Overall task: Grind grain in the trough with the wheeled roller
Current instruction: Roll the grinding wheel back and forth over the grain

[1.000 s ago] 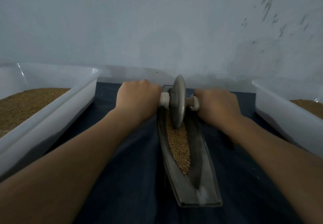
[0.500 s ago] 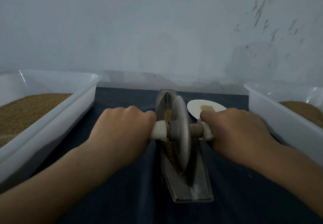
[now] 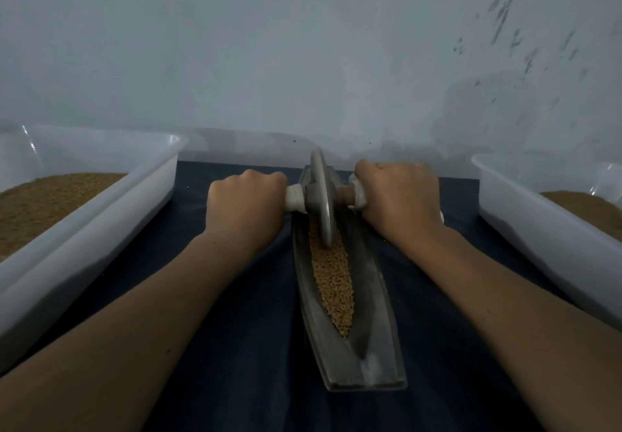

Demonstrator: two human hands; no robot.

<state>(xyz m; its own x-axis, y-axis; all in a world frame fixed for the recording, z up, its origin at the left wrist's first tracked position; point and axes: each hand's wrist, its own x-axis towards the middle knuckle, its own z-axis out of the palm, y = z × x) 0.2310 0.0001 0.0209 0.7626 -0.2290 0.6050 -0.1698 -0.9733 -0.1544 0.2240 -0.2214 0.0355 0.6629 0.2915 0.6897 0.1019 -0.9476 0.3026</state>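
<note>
Here the trough (image 3: 380, 347) runs straight away, roller (image 3: 321, 202) axle crosswise.

trough (image 3: 365, 297): dull grey metal | roller (image 3: 322, 202): matt metal disc | tubs (image 3: 101, 216): glossy translucent plastic | cloth (image 3: 242, 330): dark matt

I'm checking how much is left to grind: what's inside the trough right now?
Tan grain lies along the groove of the trough, from the wheeled roller toward the near end. The roller stands in it at the far end; what lies under and beyond it is hidden.
</note>
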